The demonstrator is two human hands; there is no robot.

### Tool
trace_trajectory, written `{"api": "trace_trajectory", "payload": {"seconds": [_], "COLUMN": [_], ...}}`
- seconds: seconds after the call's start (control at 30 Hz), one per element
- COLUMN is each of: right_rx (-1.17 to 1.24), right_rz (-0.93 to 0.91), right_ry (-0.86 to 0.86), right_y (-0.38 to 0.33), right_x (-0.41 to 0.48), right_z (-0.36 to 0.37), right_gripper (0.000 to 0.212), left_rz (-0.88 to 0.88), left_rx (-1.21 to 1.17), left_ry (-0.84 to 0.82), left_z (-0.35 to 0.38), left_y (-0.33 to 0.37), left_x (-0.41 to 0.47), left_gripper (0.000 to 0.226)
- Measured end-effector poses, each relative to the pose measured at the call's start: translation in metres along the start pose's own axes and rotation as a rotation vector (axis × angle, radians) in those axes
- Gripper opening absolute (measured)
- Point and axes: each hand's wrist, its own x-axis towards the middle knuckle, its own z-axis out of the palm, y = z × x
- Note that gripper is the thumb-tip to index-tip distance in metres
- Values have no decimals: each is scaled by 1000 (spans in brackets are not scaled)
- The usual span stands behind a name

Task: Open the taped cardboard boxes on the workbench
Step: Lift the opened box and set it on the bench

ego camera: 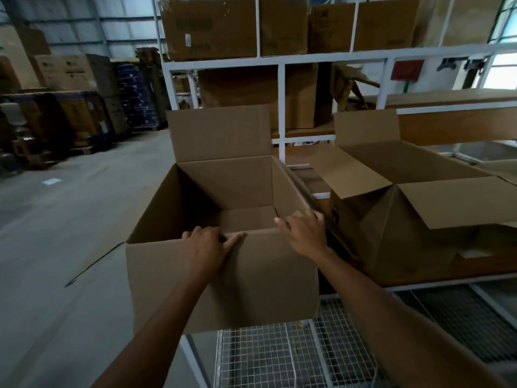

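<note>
An open brown cardboard box [223,191] stands in front of me, its far flap upright and its near flap folded down toward me. The inside looks empty. My left hand [205,249] lies on the near rim, fingers curled over the fold of the near flap. My right hand [303,232] grips the box's near right corner, fingers curled over the right wall's edge. A second open cardboard box [405,219] sits to the right on the wooden workbench [475,267], its flaps spread outward.
A white metal rack [281,107] behind holds several closed cardboard boxes. Wire mesh shelving [279,354] lies below the bench. Grey concrete floor [56,247] stretches to the left, with stacked cartons and pallets at the far left.
</note>
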Motion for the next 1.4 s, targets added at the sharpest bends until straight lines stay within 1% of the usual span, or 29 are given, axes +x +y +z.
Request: {"api": "trace_trajectory", "payload": {"seconds": [0.1,0.13,0.23,0.33,0.43,0.53,0.6,0.73,0.83,0.9,1.07,1.17,1.3,1.4], "right_rx": [86,107,195,354,458,475,464,439,482,504,556,580,484,435], "right_rz": [30,40,36,77,188,274,315,403,507,579,744,837,890,912], "right_ry": [33,38,23,42,112,233,325,466,515,539,613,630,699,718], "right_y": [-1,-2,-6,-8,2,30,55,121,182,224,320,373,433,476], "right_x": [-17,-27,-60,-94,-127,-156,-174,-211,-243,-265,-322,-348,-368,-373], "right_z": [-2,-1,0,-11,-31,-54,-69,-95,-111,-123,-157,-176,-196,-204], "right_gripper": [68,70,62,66,69,68,67,67,71,72,71,71,68,66], "left_rz": [81,113,216,282,367,463,524,564,608,616,664,662,670,684], "left_rx": [-31,-86,-395,-651,-723,-776,-819,-972,-1111,-1211,-1251,-1336,-1348,-1367], "left_ry": [15,36,104,118,116,126,118,61,103,93,-81,-164,-288,-312], "left_z": [-2,-3,-5,-10,-10,-13,-12,-8,1,8,34,42,48,60], "left_y": [-3,-4,2,27,65,113,148,233,310,363,493,561,636,684], "left_x": [-4,-6,-13,-24,-35,-45,-53,-76,-106,-125,-145,-148,-153,-152], "left_gripper": [65,63,58,53,55,57,58,55,40,31,30,32,36,32]}}
